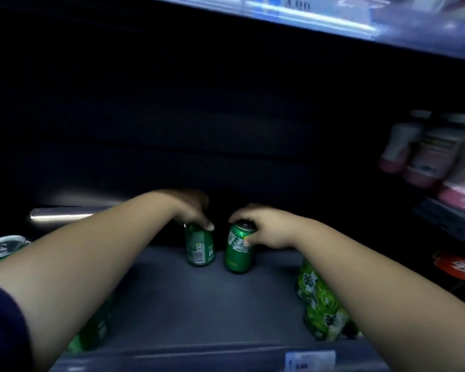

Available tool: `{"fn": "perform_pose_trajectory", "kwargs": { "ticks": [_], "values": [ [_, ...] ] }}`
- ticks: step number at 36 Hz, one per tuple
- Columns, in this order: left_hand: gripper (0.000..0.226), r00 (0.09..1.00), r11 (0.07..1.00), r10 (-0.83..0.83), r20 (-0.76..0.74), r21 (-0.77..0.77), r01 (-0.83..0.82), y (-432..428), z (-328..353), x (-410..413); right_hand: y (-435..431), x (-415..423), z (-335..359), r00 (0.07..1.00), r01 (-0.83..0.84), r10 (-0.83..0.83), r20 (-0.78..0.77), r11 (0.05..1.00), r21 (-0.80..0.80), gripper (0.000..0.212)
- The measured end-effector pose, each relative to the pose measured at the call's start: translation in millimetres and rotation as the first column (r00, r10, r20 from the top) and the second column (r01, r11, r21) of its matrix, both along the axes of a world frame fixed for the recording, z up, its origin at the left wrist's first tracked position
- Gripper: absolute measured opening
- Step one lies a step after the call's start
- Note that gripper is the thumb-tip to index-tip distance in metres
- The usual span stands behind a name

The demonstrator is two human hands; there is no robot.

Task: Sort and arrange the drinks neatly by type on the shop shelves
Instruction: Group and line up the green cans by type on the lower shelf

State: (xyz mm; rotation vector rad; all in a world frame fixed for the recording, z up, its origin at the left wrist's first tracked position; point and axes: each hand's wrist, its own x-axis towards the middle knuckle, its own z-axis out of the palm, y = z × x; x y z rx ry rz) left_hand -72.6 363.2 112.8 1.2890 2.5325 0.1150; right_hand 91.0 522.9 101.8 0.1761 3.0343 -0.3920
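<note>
On the dark shelf point(185, 299), just below the middle of the view, two green drinks stand side by side with a narrow gap between them. The left hand point(192, 210) reaches in from eight o'clock, fingers curled down over the top of the left green can point(200, 247). The right hand point(263, 229) comes from four o'clock and grips the right green can point(239, 249), fingers over its lid and thumb on its side. Pale green cans point(320, 307) sit at five o'clock, blurred pink bottles point(427, 157) at two o'clock, and a silver-topped can point(3, 247) at nine o'clock.
</note>
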Motion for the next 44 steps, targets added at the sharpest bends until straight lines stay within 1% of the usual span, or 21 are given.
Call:
{"fn": "perform_pose_trajectory", "kwargs": {
  "ticks": [2, 4, 7, 10, 13, 14, 18, 19, 21, 23, 25, 31, 34, 37, 40, 44],
  "values": [
    [0.054, 1.000, 0.999, -0.021, -0.014, -0.041, 0.021, -9, 5, 10, -12, 7, 2, 0.999, -0.032, 0.032, -0.023, 0.999, -0.001, 0.067],
    [0.057, 0.996, 0.996, -0.058, -0.062, -0.069, 0.054, -19, 8, 21, -22, 14, 4, 0.997, -0.057, 0.057, -0.048, 0.998, -0.008, 0.070],
    [0.061, 0.990, 0.993, -0.103, -0.102, -0.072, 0.095, -35, 9, 34, -35, 23, 1, 0.995, -0.079, 0.076, -0.068, 0.996, -0.035, 0.072],
    [0.056, 0.985, 0.989, -0.128, -0.117, -0.083, 0.119, -51, 7, 45, -44, 32, -8, 0.990, -0.105, 0.096, -0.102, 0.991, -0.088, 0.071],
    [0.042, 0.984, 0.991, -0.132, -0.122, -0.031, 0.129, -65, 3, 53, -53, 41, -19, 0.985, -0.125, 0.106, -0.137, 0.982, -0.143, 0.068],
    [0.040, 0.986, 0.992, -0.128, -0.107, -0.009, 0.128, -68, 2, 55, -57, 45, -22, 0.983, -0.127, 0.103, -0.151, 0.979, -0.159, 0.067],
    [0.037, 0.997, 0.989, -0.082, -0.013, 0.119, 0.083, -70, -2, 65, -71, 60, -29, 0.979, -0.094, 0.057, -0.197, 0.978, -0.185, 0.065],
    [0.036, 0.998, 0.985, -0.058, -0.012, 0.161, 0.059, -68, -4, 65, -74, 63, -28, 0.978, -0.078, 0.039, -0.205, 0.979, -0.188, 0.064],
    [0.045, 0.999, 0.978, -0.011, -0.044, 0.208, 0.020, -66, -8, 63, -78, 66, -26, 0.977, -0.055, 0.015, -0.214, 0.981, -0.183, 0.064],
    [0.051, 0.997, 0.981, 0.007, -0.078, 0.194, 0.008, -67, -13, 56, -84, 69, -23, 0.979, -0.034, -0.002, -0.202, 0.984, -0.176, 0.064],
    [0.050, 0.997, 0.985, -0.008, -0.072, 0.170, 0.020, -70, -13, 49, -90, 70, -21, 0.983, -0.019, -0.010, -0.186, 0.988, -0.154, 0.064],
    [0.050, 0.991, 0.989, -0.118, 0.056, 0.098, 0.112, -97, 3, 29, -120, 58, -16, 0.986, 0.017, -0.037, -0.160, 0.992, -0.121, 0.065],
    [0.049, 0.983, 0.983, -0.167, 0.075, 0.084, 0.161, -113, 3, 19, -140, 47, -19, 0.990, -0.001, -0.014, -0.141, 0.994, -0.106, 0.067],
    [0.045, 0.975, 0.984, -0.174, 0.138, 0.064, 0.166, -127, 1, 13, -161, 36, -24, 0.988, -0.032, 0.013, -0.156, 0.992, -0.120, 0.069],
    [0.046, 0.972, 0.974, -0.225, 0.074, 0.057, 0.221, -136, 1, 8, -179, 29, -28, 0.986, -0.054, 0.032, -0.164, 0.990, -0.134, 0.069],
    [0.051, 0.973, 0.970, -0.226, 0.055, 0.100, 0.220, -146, 0, 2, -191, 28, -33, 0.980, -0.049, 0.011, -0.198, 0.981, -0.187, 0.069]
  ]
}}
